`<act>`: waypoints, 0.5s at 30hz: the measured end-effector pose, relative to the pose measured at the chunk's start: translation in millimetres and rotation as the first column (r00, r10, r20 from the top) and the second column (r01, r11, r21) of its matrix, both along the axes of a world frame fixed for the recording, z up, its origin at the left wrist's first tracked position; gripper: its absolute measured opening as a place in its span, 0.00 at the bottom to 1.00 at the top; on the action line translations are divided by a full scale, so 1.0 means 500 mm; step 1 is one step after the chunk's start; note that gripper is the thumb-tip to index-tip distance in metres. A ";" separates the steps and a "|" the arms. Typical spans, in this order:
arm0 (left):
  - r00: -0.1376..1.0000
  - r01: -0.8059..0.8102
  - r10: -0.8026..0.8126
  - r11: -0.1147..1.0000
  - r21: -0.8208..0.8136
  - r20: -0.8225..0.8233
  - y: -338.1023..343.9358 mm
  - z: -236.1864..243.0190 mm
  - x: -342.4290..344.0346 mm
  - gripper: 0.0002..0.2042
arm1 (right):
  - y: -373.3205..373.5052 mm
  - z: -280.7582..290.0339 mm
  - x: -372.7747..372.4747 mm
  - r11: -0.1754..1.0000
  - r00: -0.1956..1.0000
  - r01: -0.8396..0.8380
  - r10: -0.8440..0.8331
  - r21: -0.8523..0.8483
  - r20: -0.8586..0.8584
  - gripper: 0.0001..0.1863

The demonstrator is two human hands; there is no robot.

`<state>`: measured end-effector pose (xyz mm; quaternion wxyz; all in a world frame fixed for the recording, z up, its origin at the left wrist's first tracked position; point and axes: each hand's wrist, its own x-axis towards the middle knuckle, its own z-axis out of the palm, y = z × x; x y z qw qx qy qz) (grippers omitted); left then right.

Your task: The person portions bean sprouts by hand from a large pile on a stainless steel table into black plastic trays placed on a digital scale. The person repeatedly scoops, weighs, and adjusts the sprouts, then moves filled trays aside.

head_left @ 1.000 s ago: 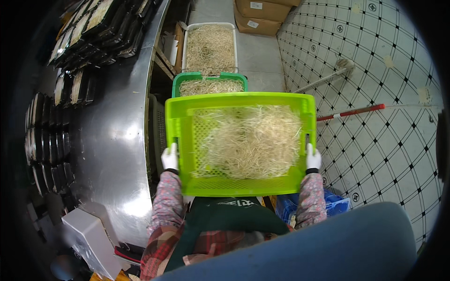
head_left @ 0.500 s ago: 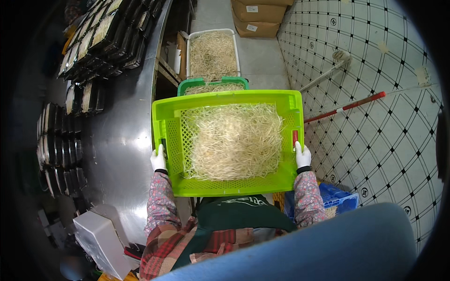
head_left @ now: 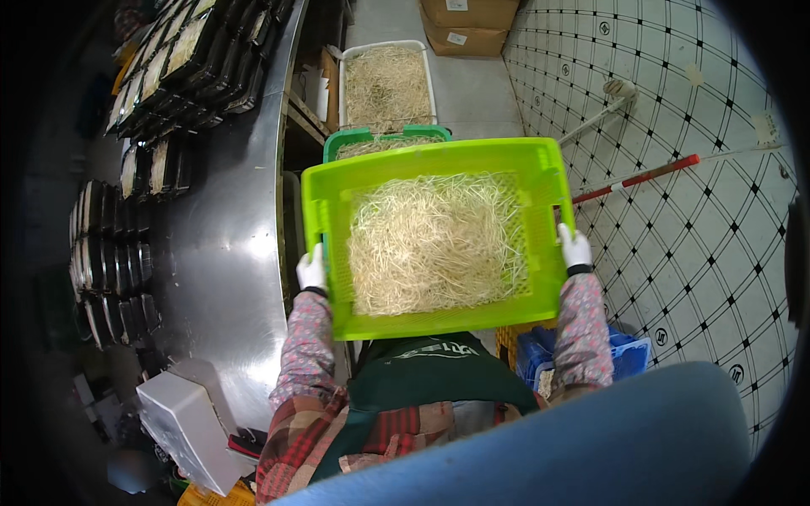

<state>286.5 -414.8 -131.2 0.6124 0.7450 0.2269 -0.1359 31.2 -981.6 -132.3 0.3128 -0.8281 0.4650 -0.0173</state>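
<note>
A bright green plastic basket (head_left: pixel 342 189) with mesh sides is held up in front of my body, tilted a little so its right end sits higher. Inside it lies a wide heap of pale, thin bean sprouts (head_left: pixel 439 244). My left hand (head_left: pixel 312 270), in a white glove, is closed round the basket's left end at the handle slot. At the right end, my right hand (head_left: pixel 575 249), gloved in white too, grips the handle opening. Part of the fingers of both hands is hidden by the basket's walls.
Left of me runs a steel table (head_left: pixel 224 219) with stacked black packs (head_left: pixel 198 67) and a white box-shaped device (head_left: pixel 186 426). Beyond the basket stand a darker green crate (head_left: pixel 350 137) and a white tub (head_left: pixel 388 88) of sprouts. Cardboard boxes (head_left: pixel 468 25) and a blue crate (head_left: pixel 629 358) are near the right-hand wall.
Both hands have carried the basket to the right and slightly away from me. Its right end has risen relative to the left. Both hands keep their hold.
</note>
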 end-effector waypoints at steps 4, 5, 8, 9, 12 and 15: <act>0.992 0.076 -0.073 0.997 -0.021 0.104 -0.156 -0.048 -0.081 0.12 | -0.131 0.039 -0.099 0.959 0.962 0.267 -0.271 0.096 0.037 0.31; 0.995 0.102 -0.100 0.992 -0.068 0.029 -0.119 -0.059 -0.061 0.11 | -0.107 0.040 -0.098 0.955 0.956 0.272 -0.282 0.117 0.079 0.31; 0.991 0.122 -0.118 0.990 0.066 -0.063 0.075 -0.067 0.040 0.11 | 0.043 0.014 -0.012 0.998 0.996 0.031 -0.035 -0.053 -0.077 0.32; 0.994 0.113 -0.108 0.976 0.188 -0.035 0.123 -0.065 0.068 0.11 | 0.078 -0.025 -0.001 0.998 0.999 -0.031 0.030 -0.059 -0.024 0.32; 0.980 0.199 -0.192 0.964 0.176 -0.055 0.019 0.054 0.070 0.14 | 0.017 -0.081 -0.024 0.994 0.998 0.024 -0.018 0.106 -0.054 0.32; 0.963 0.243 -0.249 0.968 0.069 0.100 -0.090 -0.004 -0.015 0.13 | -0.111 -0.072 -0.136 0.934 0.953 0.289 -0.303 0.208 0.034 0.31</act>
